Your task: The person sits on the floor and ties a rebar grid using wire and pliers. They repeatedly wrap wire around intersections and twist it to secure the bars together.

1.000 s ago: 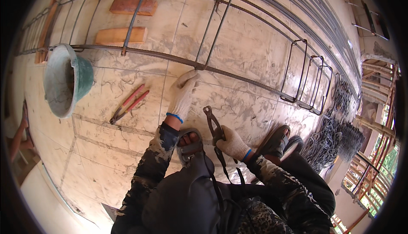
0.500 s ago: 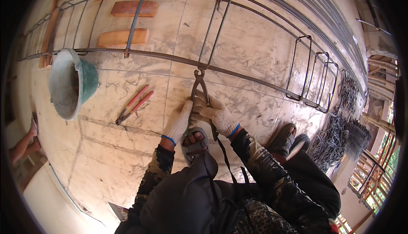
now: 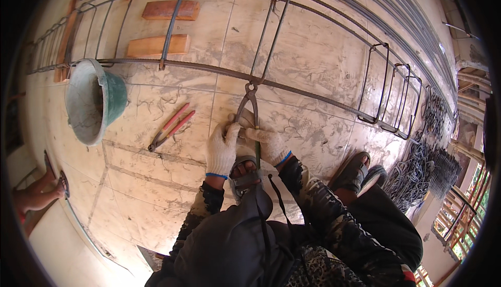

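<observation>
A second ago our right hand (image 3: 269, 143) held the pincers (image 3: 253, 98) alone; now our left hand (image 3: 222, 148) has joined it, both clamped on the handles. The pincers are dark brown metal, round-headed, handles spread, their head at the ribbed steel bar (image 3: 308, 93), beside a rectangular hoop's (image 3: 275, 36) lower corner.

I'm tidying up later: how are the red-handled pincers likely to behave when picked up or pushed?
The red-handled pincers have a dark, metal-looking head, so they're probably stiff and head-heavy. The handles stand apart, so they may swing together when gripped. Lying flat on the floor, they seem likelier to slide than roll.
</observation>
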A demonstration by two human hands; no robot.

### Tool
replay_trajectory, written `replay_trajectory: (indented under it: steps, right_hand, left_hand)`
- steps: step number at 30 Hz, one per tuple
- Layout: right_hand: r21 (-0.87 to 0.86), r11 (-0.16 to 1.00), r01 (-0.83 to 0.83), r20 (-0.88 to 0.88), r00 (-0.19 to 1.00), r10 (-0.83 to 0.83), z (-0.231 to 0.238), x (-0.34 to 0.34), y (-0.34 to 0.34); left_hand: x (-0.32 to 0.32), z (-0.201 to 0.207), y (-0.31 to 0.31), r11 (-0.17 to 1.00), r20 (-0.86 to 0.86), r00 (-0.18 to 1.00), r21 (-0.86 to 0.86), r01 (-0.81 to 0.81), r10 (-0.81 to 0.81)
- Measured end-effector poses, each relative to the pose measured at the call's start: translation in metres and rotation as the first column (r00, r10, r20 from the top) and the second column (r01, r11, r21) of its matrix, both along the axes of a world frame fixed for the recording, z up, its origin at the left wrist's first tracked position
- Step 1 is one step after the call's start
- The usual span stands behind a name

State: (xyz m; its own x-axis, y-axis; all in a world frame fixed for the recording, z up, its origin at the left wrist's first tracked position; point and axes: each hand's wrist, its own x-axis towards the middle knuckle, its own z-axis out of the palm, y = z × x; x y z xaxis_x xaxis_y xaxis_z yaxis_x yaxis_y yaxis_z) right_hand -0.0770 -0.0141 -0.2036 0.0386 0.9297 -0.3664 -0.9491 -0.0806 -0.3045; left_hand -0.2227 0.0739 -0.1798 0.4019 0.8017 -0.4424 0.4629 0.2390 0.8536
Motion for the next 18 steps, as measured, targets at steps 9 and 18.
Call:
replay_trajectory:
  steps: [9,18]
  right_hand:
    - [-0.014,1.0,-0.015,-0.035,0.999,0.014,-0.012,-0.003,0.003]
    - [-0.102,0.994,-0.027,0.074,0.997,0.035,-0.019,-0.004,-0.001]
  left_hand:
    - [-0.001,-0.008,0.0,1.0,-0.044,0.999,0.008,-0.013,0.013]
    - [0.002,-0.004,-0.001,0.999,-0.071,0.997,0.026,0.023,-0.021]
